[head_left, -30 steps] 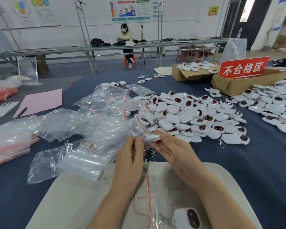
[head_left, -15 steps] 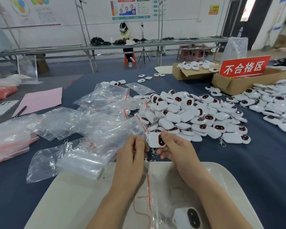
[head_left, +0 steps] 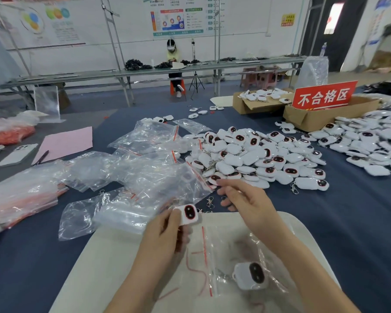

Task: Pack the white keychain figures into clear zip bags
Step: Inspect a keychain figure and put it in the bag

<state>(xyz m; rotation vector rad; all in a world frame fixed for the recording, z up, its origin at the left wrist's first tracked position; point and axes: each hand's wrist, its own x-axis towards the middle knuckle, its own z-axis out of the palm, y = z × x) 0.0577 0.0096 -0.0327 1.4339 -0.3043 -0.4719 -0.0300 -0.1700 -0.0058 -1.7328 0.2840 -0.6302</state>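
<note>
My left hand [head_left: 167, 231] grips a white keychain figure [head_left: 189, 214] with a dark red-rimmed face, held just above the white board [head_left: 99, 267]. My right hand [head_left: 242, 199] is apart from it, fingers spread, with the index fingertip touching the red zip edge of a clear zip bag [head_left: 167, 181]. A bagged figure [head_left: 251, 275] lies on the board near my right forearm. A big pile of white figures [head_left: 257, 159] lies ahead on the blue cloth. Loose clear bags [head_left: 145, 143] are heaped to its left.
Two cardboard boxes [head_left: 314, 118] with a red sign [head_left: 324, 98] stand at the back right, beside another spread of figures [head_left: 370, 141]. A pink sheet [head_left: 66, 143], a phone [head_left: 18, 154] and red-filled bags [head_left: 9, 134] lie at left. A person sits at a far bench.
Both hands held the figure together before. Now my left hand alone holds it, lower and to the left, while my right hand has let go and moved up to a bag's edge.
</note>
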